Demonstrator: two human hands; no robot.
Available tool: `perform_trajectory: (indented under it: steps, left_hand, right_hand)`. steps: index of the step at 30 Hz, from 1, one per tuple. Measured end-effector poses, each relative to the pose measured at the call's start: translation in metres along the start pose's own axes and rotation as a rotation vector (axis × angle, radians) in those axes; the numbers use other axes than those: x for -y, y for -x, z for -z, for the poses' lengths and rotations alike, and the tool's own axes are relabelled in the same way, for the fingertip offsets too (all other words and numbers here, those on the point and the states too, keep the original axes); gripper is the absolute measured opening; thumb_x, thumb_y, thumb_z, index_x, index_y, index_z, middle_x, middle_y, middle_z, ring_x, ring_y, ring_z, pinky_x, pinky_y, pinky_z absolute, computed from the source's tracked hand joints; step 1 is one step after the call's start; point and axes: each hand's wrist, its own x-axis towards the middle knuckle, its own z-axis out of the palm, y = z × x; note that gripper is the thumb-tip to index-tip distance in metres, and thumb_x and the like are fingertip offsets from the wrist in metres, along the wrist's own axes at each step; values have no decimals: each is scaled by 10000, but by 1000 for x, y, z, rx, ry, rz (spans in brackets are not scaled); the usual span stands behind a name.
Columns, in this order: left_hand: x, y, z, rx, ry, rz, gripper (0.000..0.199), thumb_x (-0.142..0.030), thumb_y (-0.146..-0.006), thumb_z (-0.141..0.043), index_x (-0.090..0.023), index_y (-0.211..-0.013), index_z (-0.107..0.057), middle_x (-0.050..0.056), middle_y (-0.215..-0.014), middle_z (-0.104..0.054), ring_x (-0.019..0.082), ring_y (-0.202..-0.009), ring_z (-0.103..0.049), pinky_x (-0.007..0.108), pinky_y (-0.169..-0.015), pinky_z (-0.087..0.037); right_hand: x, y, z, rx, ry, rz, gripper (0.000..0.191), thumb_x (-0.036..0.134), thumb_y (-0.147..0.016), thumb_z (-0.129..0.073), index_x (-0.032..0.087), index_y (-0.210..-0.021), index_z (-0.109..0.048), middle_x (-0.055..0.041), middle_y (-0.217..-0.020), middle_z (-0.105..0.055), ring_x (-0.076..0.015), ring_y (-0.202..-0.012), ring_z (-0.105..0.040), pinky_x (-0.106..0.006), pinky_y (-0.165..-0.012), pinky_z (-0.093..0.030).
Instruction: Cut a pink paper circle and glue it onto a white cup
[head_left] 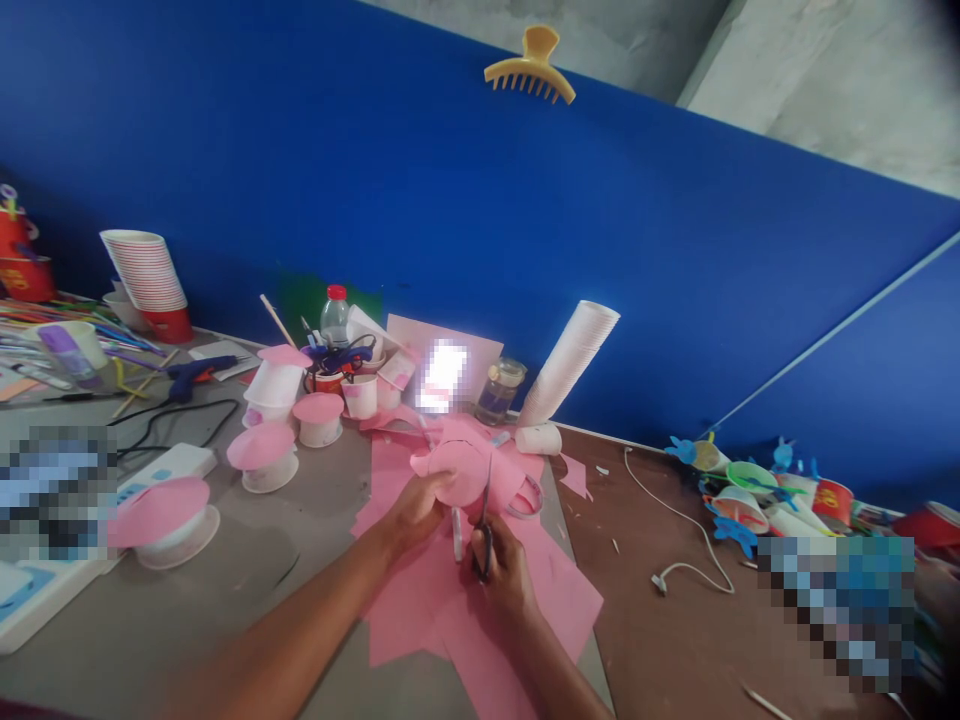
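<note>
My left hand (421, 508) pinches a piece of pink paper (459, 470) with a rounded outline, held up above the table. In my right hand (506, 572) is a pair of dark-handled scissors (487, 548), its blades upright against the right edge of that paper. Under both hands lie several overlapping pink sheets (480, 630). Just right of the held paper, a pink-wrapped cup (531, 497) rests on its side. Left of my hands stand several white paper cups topped with pink discs, among them a near one (161, 510) and one behind it (261, 447).
A lit phone (441, 375) leans at the back beside a glass jar (501, 392). A tall stack of paper cups (574, 360) tilts against the blue partition (450, 180). A glue gun (199, 375) and power strip (169, 470) lie left; a white cable (705, 525) and decorated cups (750, 478) lie right.
</note>
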Motion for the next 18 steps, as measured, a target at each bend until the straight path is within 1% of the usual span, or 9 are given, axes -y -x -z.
perform_trajectory:
  steps: [4,9,14,18]
  left_hand:
    - [-3,-1,-1,44,-22,2,125,-193,-639,-740,-119,-681,-648,63,-683,-648,201,-716,-602,284,-681,-453]
    - [-4,-3,1,69,-21,2,132,-221,-649,-740,-133,-638,-642,74,-696,-661,182,-667,-588,277,-662,-457]
    - [-7,-1,-2,24,15,25,129,-209,-637,-748,-119,-686,-668,59,-708,-669,173,-679,-604,266,-686,-471]
    - [-8,0,-5,-8,31,30,138,-196,-614,-763,-118,-675,-667,59,-708,-672,161,-666,-611,263,-682,-478]
  right_hand:
    - [-3,1,0,16,6,24,339,520,-875,-474,185,-913,-497,66,-472,-483,-85,-403,-440,-203,-413,-345]
    - [-1,1,-1,26,17,-1,369,547,-854,-486,185,-920,-494,57,-471,-496,-94,-411,-455,-205,-411,-343]
    - [0,2,-2,27,15,-10,371,538,-856,-487,176,-940,-500,51,-474,-510,-99,-419,-461,-209,-420,-352]
    - [0,3,-4,4,-9,-43,378,541,-841,-506,172,-926,-510,54,-461,-505,-95,-409,-450,-207,-413,-344]
